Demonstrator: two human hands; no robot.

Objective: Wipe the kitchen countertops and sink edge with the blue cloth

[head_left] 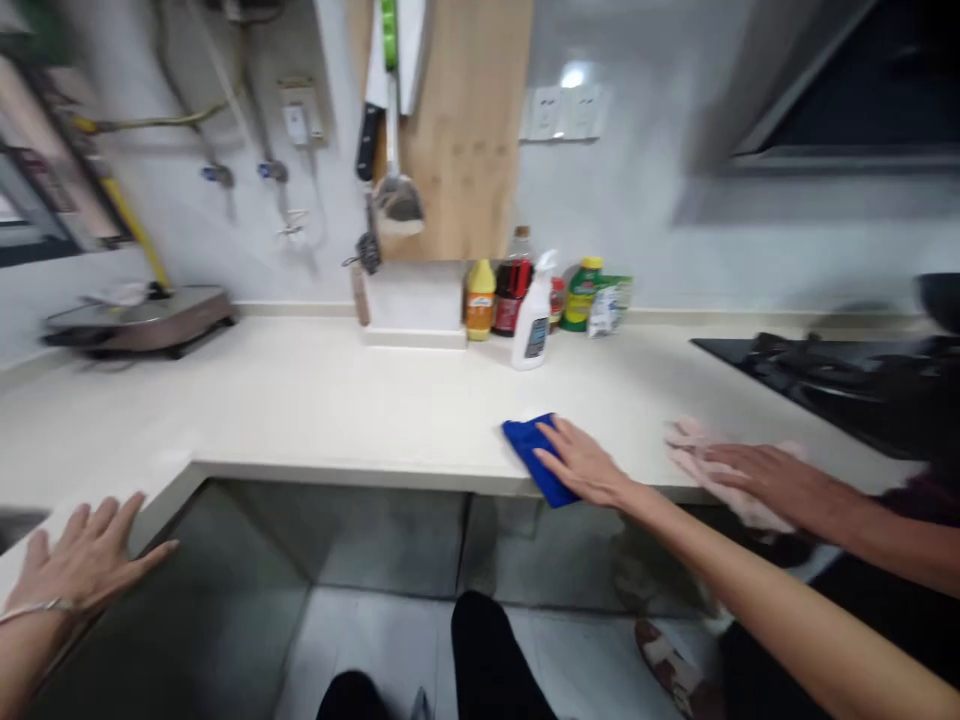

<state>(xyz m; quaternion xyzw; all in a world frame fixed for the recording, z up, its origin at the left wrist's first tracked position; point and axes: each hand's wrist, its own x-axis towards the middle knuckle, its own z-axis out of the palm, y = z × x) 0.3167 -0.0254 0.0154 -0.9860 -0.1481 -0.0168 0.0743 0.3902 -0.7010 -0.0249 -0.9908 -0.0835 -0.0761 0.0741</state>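
Note:
My right hand point(589, 465) lies over a blue cloth point(536, 445), its fingers spread and holding it against the front edge of the white countertop point(337, 400). One corner of the cloth hangs over that edge. On the left, my left hand point(82, 560) is at the counter's side edge with its fingers apart and nothing in it; a thin bracelet circles the wrist. To the right, a co-worker's hand point(757, 480) presses a pink cloth point(694, 450) on the counter. A white spray bottle point(531, 325) stands behind the blue cloth.
Against the wall are a yellow bottle point(480, 302), a dark sauce bottle point(510, 295) and a green jar point(580, 297). A black gas stove point(825, 375) is at right, a flat electric pan point(142, 320) at left. Knives and a spatula point(397, 195) hang before a wooden board point(472, 150).

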